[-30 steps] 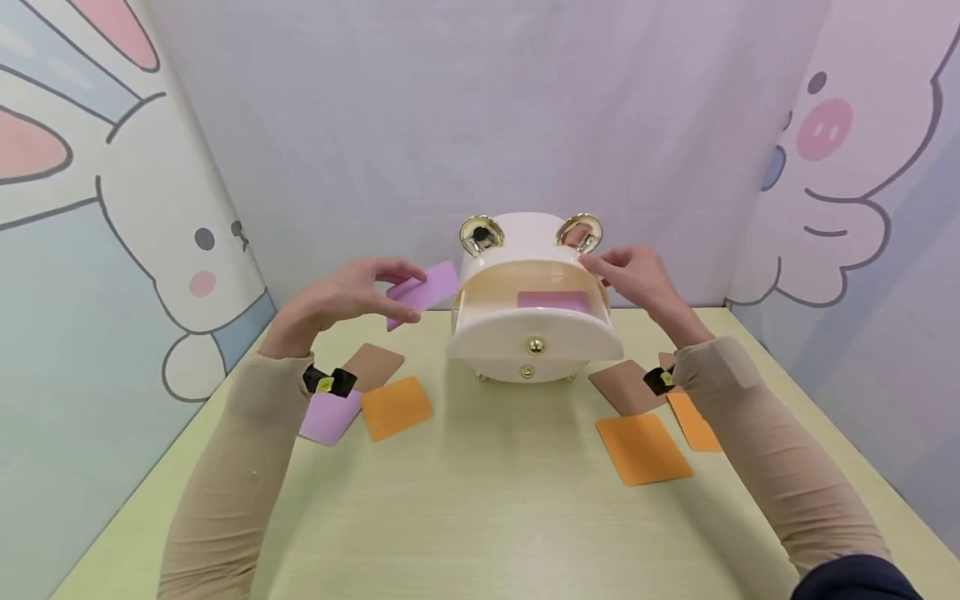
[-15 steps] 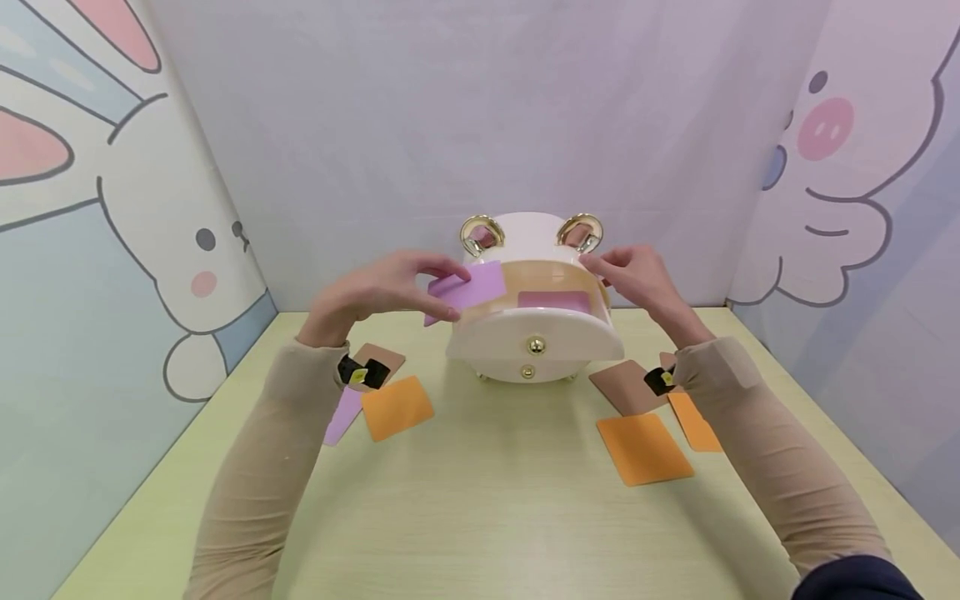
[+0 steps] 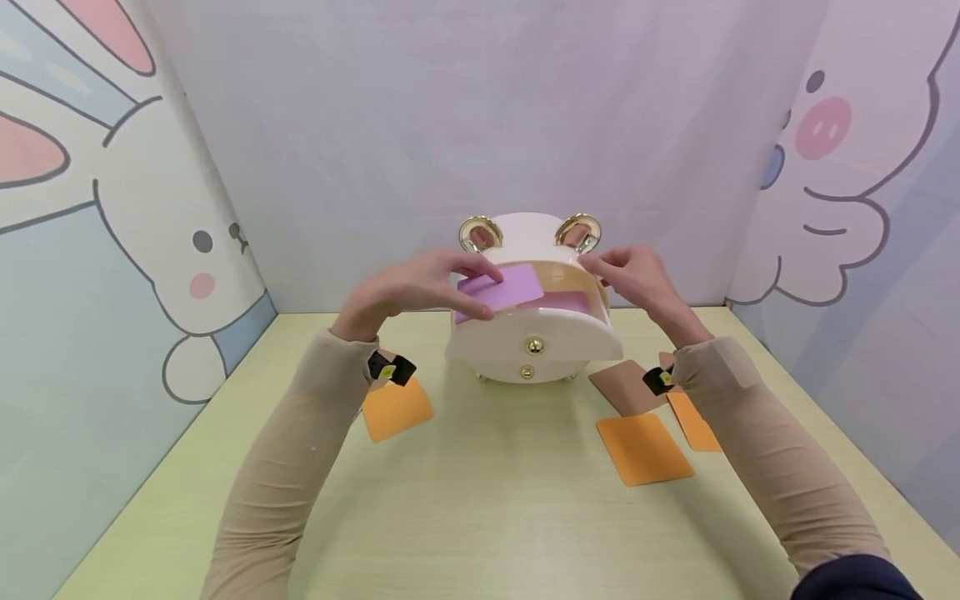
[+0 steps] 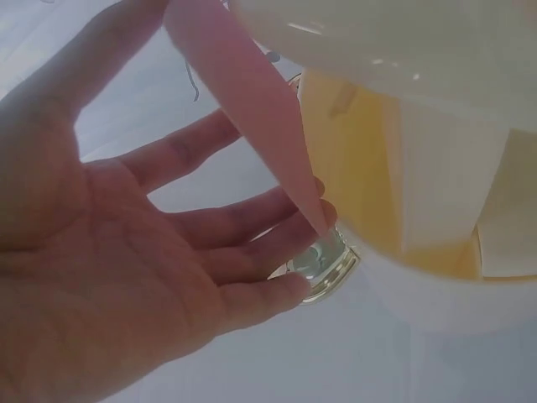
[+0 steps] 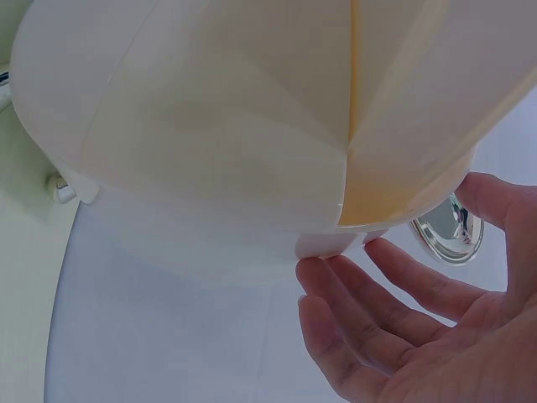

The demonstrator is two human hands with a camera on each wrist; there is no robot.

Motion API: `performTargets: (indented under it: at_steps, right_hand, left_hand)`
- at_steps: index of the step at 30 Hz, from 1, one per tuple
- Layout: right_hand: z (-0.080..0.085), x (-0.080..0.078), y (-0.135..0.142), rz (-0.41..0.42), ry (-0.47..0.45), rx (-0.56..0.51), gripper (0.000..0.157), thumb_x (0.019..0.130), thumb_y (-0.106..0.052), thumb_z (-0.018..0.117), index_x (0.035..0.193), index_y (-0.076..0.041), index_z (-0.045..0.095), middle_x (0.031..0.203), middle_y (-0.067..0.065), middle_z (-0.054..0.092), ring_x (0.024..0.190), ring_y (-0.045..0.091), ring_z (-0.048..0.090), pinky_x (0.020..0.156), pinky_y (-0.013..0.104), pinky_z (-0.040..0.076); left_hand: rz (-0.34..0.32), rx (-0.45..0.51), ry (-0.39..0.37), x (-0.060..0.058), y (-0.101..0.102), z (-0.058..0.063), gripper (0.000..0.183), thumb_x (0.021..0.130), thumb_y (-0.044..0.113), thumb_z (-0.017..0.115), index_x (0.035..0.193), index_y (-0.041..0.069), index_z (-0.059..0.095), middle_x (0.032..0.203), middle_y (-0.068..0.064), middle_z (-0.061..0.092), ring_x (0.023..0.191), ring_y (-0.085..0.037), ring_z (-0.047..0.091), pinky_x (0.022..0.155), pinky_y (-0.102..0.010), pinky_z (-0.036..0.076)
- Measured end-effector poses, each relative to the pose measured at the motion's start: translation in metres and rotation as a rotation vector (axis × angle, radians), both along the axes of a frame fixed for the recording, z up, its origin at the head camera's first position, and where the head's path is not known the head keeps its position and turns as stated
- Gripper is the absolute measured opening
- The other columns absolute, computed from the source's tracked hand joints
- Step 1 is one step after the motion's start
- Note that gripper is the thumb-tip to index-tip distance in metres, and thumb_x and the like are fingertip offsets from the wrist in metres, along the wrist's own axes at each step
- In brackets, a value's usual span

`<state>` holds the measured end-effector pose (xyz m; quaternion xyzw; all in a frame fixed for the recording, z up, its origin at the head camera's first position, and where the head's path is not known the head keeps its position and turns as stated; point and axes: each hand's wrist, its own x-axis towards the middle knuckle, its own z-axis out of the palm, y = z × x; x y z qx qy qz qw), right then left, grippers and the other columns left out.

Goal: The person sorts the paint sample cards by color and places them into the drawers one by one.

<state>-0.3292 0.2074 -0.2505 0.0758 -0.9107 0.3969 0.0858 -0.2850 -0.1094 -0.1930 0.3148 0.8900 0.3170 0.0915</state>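
Observation:
My left hand (image 3: 422, 285) pinches a purple card (image 3: 519, 285) between thumb and fingers, over the left part of the pulled-out upper drawer (image 3: 495, 333). Another purple card (image 3: 572, 301) stands inside that drawer. The drawer belongs to a small white cabinet (image 3: 528, 229) with golden round ears and golden knobs. At its upper right side my right hand (image 3: 637, 273) grips the cabinet. The right wrist view shows the thumb at the rim near the ear (image 5: 453, 231) and fingertips against the side wall. In the left wrist view the held card (image 4: 252, 109) appears nearly edge-on.
An orange card (image 3: 397, 409) lies left of the cabinet, with a brown card partly under the left wrist. To the right are a brown card (image 3: 624, 386) and orange cards (image 3: 645, 450) on the table (image 3: 510, 517). A curtain wall (image 3: 487, 108) stands behind.
My left hand has moved right, carrying the purple card from beside the cabinet to over the drawer. My right hand has stayed in place on the cabinet.

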Motion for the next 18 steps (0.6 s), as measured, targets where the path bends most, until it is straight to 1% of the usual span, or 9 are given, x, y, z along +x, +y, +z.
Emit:
performTargets:
  at_steps: [3,7,12,18]
  right_hand:
    - [0.000,0.000,0.000,0.001,0.003,0.006,0.067,0.085,-0.065,0.057,0.112,-0.005,0.070,0.107,0.016,0.069,0.094,0.024,0.056,0.073,0.030,0.042]
    - [0.001,0.001,-0.001,-0.001,0.007,0.011,0.067,0.085,-0.065,0.057,0.112,-0.005,0.071,0.106,0.016,0.069,0.091,0.023,0.056,0.070,0.029,0.043]
    - [0.002,0.001,-0.002,0.002,0.008,0.007,0.067,0.085,-0.064,0.058,0.112,-0.004,0.070,0.108,0.016,0.069,0.094,0.024,0.056,0.072,0.030,0.043]
    - [0.002,0.002,-0.002,0.001,0.014,0.003,0.065,0.085,-0.063,0.058,0.112,-0.004,0.071,0.106,0.016,0.070,0.094,0.024,0.057,0.071,0.030,0.042]
  left_hand:
    - [-0.001,-0.006,0.001,-0.001,0.002,0.000,0.048,0.076,0.039,0.079,0.120,0.026,0.064,0.121,0.007,0.060,0.108,-0.016,0.052,0.093,-0.034,0.044]
    - [0.004,-0.011,-0.004,0.001,0.003,0.001,0.048,0.077,0.040,0.078,0.120,0.026,0.064,0.122,0.006,0.059,0.108,-0.017,0.052,0.093,-0.034,0.043]
    - [0.006,-0.014,-0.002,0.003,0.006,0.002,0.048,0.077,0.039,0.078,0.121,0.026,0.063,0.122,0.005,0.058,0.107,-0.018,0.053,0.094,-0.034,0.043]
    - [-0.007,-0.016,0.008,0.004,0.012,0.003,0.048,0.078,0.037,0.078,0.121,0.024,0.063,0.124,0.004,0.057,0.111,-0.019,0.051,0.096,-0.034,0.043]
